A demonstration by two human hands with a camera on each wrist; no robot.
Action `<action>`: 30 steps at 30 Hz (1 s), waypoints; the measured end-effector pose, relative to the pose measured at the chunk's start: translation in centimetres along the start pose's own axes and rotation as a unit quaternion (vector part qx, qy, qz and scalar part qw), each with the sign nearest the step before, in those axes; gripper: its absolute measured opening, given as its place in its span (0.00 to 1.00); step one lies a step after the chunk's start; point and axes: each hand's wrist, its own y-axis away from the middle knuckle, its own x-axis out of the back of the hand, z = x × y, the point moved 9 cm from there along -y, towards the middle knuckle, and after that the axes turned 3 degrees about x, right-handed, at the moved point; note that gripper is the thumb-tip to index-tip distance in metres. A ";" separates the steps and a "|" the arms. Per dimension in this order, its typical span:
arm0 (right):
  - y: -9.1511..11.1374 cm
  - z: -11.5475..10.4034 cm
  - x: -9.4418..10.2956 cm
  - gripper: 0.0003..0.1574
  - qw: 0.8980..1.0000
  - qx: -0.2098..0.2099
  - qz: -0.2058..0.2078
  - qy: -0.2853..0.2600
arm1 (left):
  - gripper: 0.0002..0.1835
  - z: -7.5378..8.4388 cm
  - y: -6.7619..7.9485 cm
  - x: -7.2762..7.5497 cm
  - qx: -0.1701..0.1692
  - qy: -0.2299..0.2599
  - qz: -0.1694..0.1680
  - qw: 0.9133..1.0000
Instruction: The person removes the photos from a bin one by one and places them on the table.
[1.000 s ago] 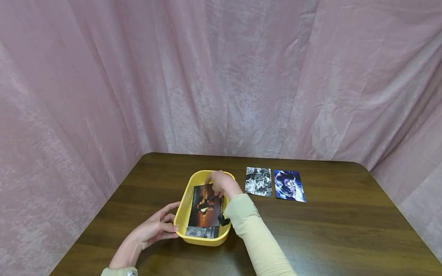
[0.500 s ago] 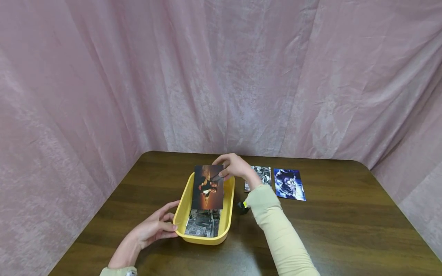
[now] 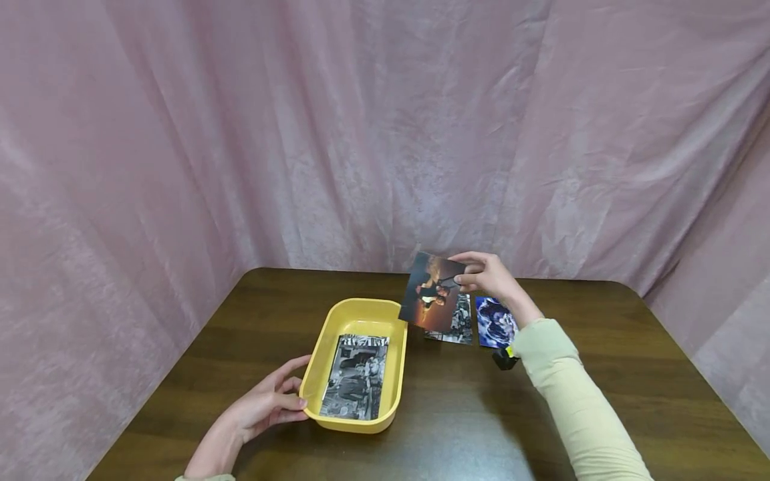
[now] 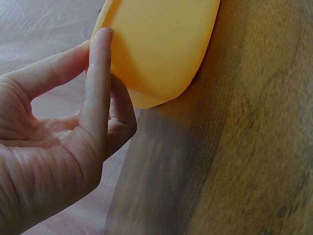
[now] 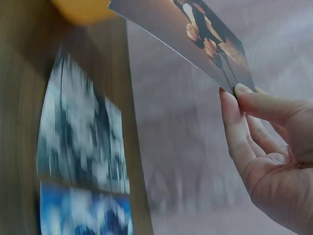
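My right hand (image 3: pixel 488 275) pinches a dark orange-and-black photo card (image 3: pixel 434 292) by its edge, tilted above the table. The right wrist view shows thumb and fingertips on a corner of that card (image 5: pixel 195 41). My left hand (image 3: pixel 265 404) holds the near left side of a yellow plastic bin (image 3: pixel 305 381), thumb at the rim. In the left wrist view, its fingers (image 4: pixel 100 73) lie against the bin's wall (image 4: pixel 161 54). Inside the bin lies a black-and-white photo card (image 3: pixel 355 381); whether more lie beneath, I cannot tell.
Behind the raised card, a black-and-white card (image 3: pixel 463 324) lies on the brown wooden table (image 3: pixel 601 374), partly covered from view. A blue-and-white card (image 3: pixel 494 324) lies beside it to the right. A pink curtain (image 3: pixel 385 133) hangs behind the table.
My right hand has lifted the orange-and-black photo card out of the bin and carried it right, over the table cards. The black-and-white card in the bin is now uncovered. My left hand stays put.
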 end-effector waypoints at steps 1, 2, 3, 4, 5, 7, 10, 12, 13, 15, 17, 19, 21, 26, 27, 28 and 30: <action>0.3 0.4 1.2 0.32 1.000 0.000 0.006 0.007 | 0.49 0.1 0.0 0.0 0.000 -0.001 0.001 1.000; 0.7 0.8 2.5 0.32 1.000 0.002 0.013 0.012 | 0.49 0.1 0.0 -0.1 -0.001 -0.002 0.001 1.000; 1.2 1.2 3.7 0.32 1.000 0.001 0.020 0.021 | 0.49 0.1 0.0 -0.2 -0.002 -0.002 0.001 1.000; 1.6 1.8 4.9 0.32 0.999 0.000 0.026 0.026 | 0.49 0.1 0.0 -0.2 -0.002 -0.003 0.001 1.000; 2.0 2.4 6.1 0.33 0.999 -0.004 0.032 0.029 | 0.49 0.1 0.0 -0.3 -0.002 -0.002 0.002 1.000; 3.0 3.8 8.5 0.33 0.998 -0.012 0.046 0.030 | 0.49 0.1 0.1 -0.3 -0.001 -0.003 0.003 1.000; 4.6 5.8 11.7 0.33 0.997 -0.029 0.062 0.037 | 0.49 0.1 0.1 -0.3 0.000 -0.004 0.004 1.000; 5.7 7.0 13.6 0.32 0.996 -0.039 0.063 0.052 | 0.49 0.1 0.0 -0.3 0.000 -0.004 0.006 1.000; 6.2 7.6 14.3 0.32 0.995 -0.043 0.059 0.063 | 0.49 0.2 0.1 -0.3 0.001 -0.005 0.007 1.000; 7.2 8.6 15.5 0.32 0.994 -0.055 0.046 0.087 | 0.49 0.2 0.1 -0.3 0.003 -0.006 0.009 1.000; 8.0 9.5 16.5 0.32 0.991 -0.063 0.030 0.110 | 0.49 0.1 0.1 -0.3 0.005 -0.006 0.009 1.000; 8.7 10.3 17.4 0.30 0.989 -0.069 0.021 0.132 | 0.49 0.1 0.0 -0.3 0.007 -0.005 0.009 1.000; 9.3 11.0 18.2 0.29 0.986 -0.071 0.020 0.148 | 0.49 0.1 0.0 -0.3 0.008 -0.005 0.009 1.000; 10.2 12.1 19.1 0.25 0.984 -0.075 0.031 0.156 | 0.49 0.0 -0.1 -0.2 0.009 -0.008 0.010 1.000; 10.2 12.3 19.1 0.24 0.984 -0.076 0.033 0.156 | 0.49 0.0 -0.1 -0.2 0.009 -0.008 0.011 1.000; 10.3 12.5 19.0 0.25 0.984 -0.077 0.035 0.158 | 0.49 0.0 -0.1 -0.1 0.010 -0.008 0.011 1.000; 10.4 12.8 18.7 0.26 0.981 -0.074 0.040 0.173 | 0.49 -0.1 -0.2 -0.1 0.011 -0.007 0.011 1.000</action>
